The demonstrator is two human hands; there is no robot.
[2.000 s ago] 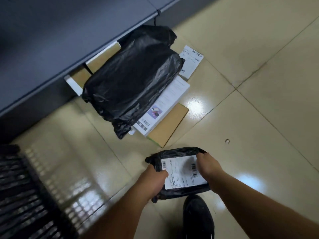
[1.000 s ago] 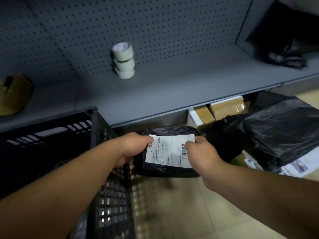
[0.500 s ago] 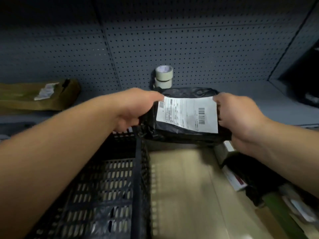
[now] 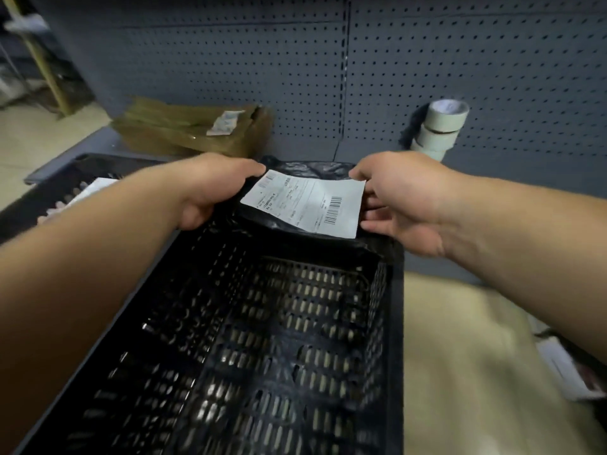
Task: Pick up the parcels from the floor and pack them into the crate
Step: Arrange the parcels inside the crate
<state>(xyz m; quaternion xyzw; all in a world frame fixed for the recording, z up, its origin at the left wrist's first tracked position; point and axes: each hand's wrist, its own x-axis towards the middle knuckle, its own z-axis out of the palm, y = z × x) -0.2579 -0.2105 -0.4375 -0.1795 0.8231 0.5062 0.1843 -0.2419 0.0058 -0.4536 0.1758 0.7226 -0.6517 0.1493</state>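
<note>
A black plastic parcel (image 4: 305,224) with a white shipping label (image 4: 305,203) hangs over the far end of the black slotted crate (image 4: 394,323). My left hand (image 4: 213,188) grips the parcel's left edge and my right hand (image 4: 404,201) holds its right edge, thumb on top by the label. The crate's inside below the parcel shows only its perforated floor and walls.
Behind the crate runs a grey shelf with a pegboard back (image 4: 460,77). On it lie flattened brown bags (image 4: 184,129) at left and a stack of tape rolls (image 4: 437,129) at right. A white item (image 4: 85,192) shows left of my forearm. Beige floor (image 4: 476,356) and other parcels lie at right.
Both hands lifted the labelled parcel from the floor and carried it left to over the crate's far end. The view turned from the floor pile to the crate.
</note>
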